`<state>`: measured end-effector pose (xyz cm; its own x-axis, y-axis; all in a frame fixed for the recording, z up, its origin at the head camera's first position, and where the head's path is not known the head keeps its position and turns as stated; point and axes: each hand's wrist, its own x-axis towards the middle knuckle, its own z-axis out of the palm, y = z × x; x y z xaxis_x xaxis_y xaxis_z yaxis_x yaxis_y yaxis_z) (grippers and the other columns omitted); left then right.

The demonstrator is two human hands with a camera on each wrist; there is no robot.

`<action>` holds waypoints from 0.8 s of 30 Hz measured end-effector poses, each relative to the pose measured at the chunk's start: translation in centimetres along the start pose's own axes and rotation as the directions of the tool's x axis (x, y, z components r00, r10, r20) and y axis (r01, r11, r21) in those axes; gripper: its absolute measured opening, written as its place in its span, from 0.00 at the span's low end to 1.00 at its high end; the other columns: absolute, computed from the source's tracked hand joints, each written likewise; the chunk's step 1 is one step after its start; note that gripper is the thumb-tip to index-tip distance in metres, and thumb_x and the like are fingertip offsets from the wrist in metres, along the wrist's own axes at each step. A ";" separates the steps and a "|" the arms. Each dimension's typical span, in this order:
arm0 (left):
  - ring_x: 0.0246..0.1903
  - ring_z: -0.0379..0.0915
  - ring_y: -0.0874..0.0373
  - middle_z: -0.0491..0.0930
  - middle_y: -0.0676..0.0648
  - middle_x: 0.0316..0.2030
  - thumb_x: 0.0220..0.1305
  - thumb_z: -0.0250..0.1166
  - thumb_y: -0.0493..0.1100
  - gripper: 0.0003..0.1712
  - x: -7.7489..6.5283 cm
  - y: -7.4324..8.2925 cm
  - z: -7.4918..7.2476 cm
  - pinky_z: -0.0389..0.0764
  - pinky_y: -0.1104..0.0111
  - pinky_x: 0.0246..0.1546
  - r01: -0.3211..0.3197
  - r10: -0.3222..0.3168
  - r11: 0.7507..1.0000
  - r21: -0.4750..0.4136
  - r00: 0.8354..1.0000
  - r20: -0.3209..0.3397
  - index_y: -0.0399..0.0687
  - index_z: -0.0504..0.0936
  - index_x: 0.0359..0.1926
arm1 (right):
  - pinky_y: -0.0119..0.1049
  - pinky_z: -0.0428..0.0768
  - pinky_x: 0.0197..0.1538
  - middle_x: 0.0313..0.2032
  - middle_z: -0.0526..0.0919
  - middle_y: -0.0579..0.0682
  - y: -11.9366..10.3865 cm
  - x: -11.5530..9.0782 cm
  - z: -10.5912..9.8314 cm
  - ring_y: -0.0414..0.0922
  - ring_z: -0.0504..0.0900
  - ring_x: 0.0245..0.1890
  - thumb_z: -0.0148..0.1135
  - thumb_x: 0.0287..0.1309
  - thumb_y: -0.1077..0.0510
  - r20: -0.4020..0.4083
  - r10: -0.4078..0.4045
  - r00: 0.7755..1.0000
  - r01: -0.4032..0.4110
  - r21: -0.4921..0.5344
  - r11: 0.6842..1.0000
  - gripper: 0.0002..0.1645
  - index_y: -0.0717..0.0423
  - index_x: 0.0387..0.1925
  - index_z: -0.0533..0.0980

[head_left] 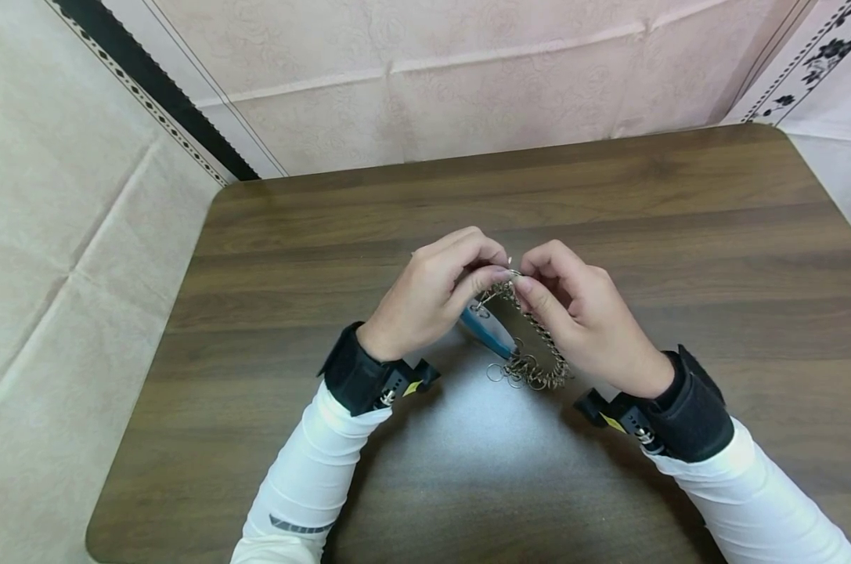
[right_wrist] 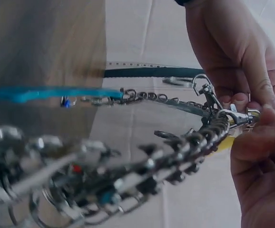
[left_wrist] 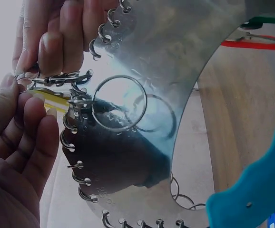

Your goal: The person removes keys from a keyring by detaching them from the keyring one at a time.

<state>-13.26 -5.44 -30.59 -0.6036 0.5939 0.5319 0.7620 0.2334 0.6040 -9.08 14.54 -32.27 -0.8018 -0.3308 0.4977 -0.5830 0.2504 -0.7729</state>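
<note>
Both hands are raised over the table around a crescent-shaped metal plate (left_wrist: 123, 156) with a wavy teal handle (head_left: 492, 333) and small linked rings (right_wrist: 166, 166) all along its rim. My left hand (head_left: 442, 286) pinches at a small metal clasp or link (right_wrist: 242, 116) on the rim, thumb against the fingers. From the right, my right hand (head_left: 587, 313) pinches the same spot, its fingertips nearly meeting the left ones. A larger loose ring (left_wrist: 120, 103) hangs in front of the shiny plate. The fingers partly hide the link itself.
Under the hands lies a brown wood-grain table (head_left: 270, 392) with rounded corners. Pale patterned cloth (head_left: 467, 86) hangs along its far side and at both sides. Each forearm carries a black wrist strap (head_left: 700, 407) with a small camera.
</note>
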 end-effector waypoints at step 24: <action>0.29 0.75 0.64 0.85 0.47 0.32 0.66 0.68 0.35 0.02 0.1 -0.1 -0.1 0.78 0.70 0.30 0.105 -0.105 0.991 -0.080 0.994 0.007 0.39 0.83 0.36 | 0.28 0.72 0.21 0.26 0.76 0.50 0.0 -0.1 0.7 0.38 0.70 0.18 0.49 0.71 0.74 -0.066 0.022 0.998 -0.016 0.095 0.995 0.02 0.69 0.41 0.68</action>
<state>-13.44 -5.49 -30.49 -0.6786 0.5717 0.4611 0.6729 0.2322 0.7024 -8.87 13.98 -32.58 -0.8214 -0.2648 0.5052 -0.5552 0.1680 -0.8146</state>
